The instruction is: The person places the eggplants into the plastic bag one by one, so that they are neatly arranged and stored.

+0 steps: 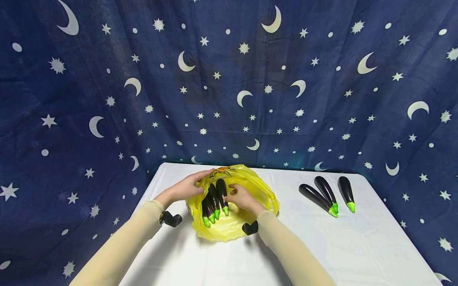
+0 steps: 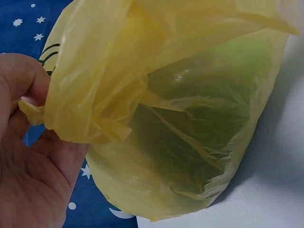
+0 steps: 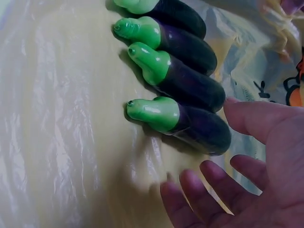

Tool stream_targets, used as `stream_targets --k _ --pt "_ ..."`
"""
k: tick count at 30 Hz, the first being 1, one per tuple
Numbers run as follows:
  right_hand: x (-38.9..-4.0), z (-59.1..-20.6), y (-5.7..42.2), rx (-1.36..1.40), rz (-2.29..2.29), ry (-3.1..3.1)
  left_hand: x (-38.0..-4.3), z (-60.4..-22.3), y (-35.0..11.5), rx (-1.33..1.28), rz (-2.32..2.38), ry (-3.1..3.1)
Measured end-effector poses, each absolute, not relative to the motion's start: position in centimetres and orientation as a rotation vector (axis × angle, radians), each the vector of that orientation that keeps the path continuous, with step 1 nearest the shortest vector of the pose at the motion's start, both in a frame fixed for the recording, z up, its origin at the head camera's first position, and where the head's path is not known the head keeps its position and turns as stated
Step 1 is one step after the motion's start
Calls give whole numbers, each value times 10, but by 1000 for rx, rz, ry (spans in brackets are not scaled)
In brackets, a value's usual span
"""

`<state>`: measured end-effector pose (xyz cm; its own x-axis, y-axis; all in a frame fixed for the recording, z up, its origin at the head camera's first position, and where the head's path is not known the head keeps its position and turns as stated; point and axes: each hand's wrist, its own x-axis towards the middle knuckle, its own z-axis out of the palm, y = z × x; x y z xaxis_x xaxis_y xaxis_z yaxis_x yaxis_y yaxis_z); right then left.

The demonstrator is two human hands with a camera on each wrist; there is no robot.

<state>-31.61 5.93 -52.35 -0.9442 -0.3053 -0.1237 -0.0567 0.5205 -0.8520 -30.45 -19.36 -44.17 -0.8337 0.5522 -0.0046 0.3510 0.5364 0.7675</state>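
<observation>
A yellow plastic bag (image 1: 262, 190) lies with its mouth spread wide on the white table. Inside it, several dark purple eggplants (image 3: 190, 90) with bright green stems are lined up side by side. My left hand (image 1: 187, 186) holds the bag's left rim, its thumb and fingers pinching a fold of the plastic (image 2: 33, 113) in the left wrist view. My right hand (image 1: 245, 198) is inside the mouth, fingers spread and relaxed. Its thumb is close to the blunt ends of the two nearest eggplants, with the other fingers beside the rightmost eggplant (image 3: 204, 130).
On the right side of the white table (image 1: 365, 242) lie two eggplants (image 1: 316, 198) touching each other, and one more eggplant (image 1: 346, 192) beside them. A dark blue curtain (image 1: 229, 99) with moons and stars hangs behind and at both sides.
</observation>
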Motion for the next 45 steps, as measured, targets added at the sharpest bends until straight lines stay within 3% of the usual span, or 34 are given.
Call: stream_targets --k 27,45 --pt "-263 -486 110 -763 -1323 2469 -305 -443 -191 753 1138 2541" --pt "-249 -468 175 -769 -1440 2463 -304 -443 -191 723 1144 2544"
